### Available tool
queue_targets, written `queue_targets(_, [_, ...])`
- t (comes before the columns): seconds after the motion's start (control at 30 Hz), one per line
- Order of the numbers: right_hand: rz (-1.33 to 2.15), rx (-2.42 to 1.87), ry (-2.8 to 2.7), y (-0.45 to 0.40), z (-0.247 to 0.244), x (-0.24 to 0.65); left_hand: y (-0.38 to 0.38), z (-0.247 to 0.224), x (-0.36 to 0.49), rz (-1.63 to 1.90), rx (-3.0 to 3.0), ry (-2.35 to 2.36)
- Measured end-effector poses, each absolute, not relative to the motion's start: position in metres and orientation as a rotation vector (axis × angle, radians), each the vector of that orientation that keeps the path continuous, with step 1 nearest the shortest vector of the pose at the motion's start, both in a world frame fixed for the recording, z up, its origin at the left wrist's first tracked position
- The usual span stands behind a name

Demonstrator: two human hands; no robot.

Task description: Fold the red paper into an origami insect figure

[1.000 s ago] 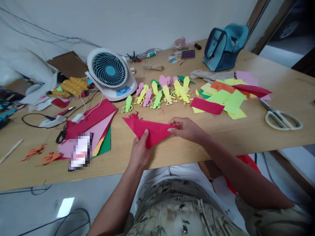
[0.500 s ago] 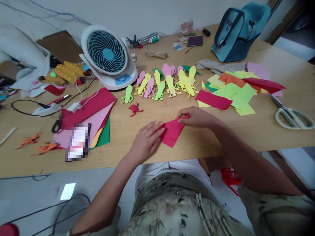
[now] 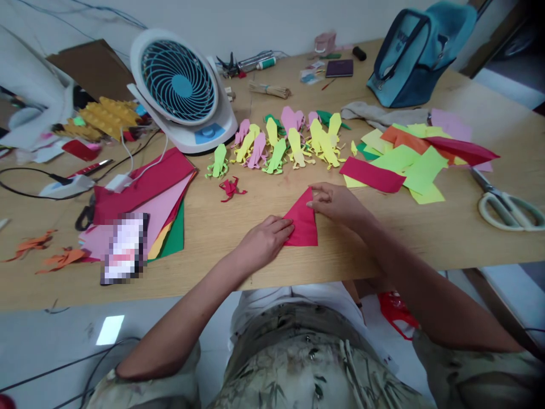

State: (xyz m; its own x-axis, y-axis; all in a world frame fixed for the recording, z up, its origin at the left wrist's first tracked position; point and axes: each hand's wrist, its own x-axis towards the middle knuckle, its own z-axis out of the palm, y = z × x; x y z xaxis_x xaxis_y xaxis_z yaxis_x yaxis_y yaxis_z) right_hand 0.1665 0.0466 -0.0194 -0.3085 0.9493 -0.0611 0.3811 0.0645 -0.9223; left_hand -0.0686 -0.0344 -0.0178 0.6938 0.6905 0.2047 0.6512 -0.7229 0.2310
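Fingers of the left hand (image 3: 264, 241) lie flat, unclenched, on folded red paper (image 3: 303, 227) — those of the right hand (image 3: 336, 203) bend at its top corner, grip unclear.

The table (image 3: 213, 221) bears folded paper (image 3: 304, 226) and scissors (image 3: 503, 198)

Pale wall (image 3: 255, 25), wooden table (image 3: 213, 233), glossy greyish floor (image 3: 51, 338), bright light patch (image 3: 110, 330)

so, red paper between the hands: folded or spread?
Folded, by its look: the red paper shows a triangular outline, left hand on it, right hand at its top corner. Layer count: cannot tell.
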Motion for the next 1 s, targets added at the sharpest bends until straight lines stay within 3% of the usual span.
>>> queue_targets(0.27, [1.126,-1.266,-1.908,0.029,-0.03,0.156,-0.032,-0.022,-0.07,0.623,2.662,1.07])
queue_targets(0.47, [0.908,-1.234,-2.008,0.025,-0.025,0.153,-0.016,-0.018,-0.069,0.903,2.08,1.448])
queue_targets(0.7, [0.783,-0.971,-1.92,0.028,-0.014,0.155,0.021,-0.008,-0.067,0.665,1.423,1.04])
queue_targets(0.77, [0.839,-0.964,-1.766,0.03,-0.017,0.154,0.022,-0.012,-0.062,0.769,1.268,0.995])
queue_targets(1.0, [1.545,-0.994,-1.469,0.033,-0.025,0.149,0.008,-0.013,-0.049,0.996,1.091,0.975])
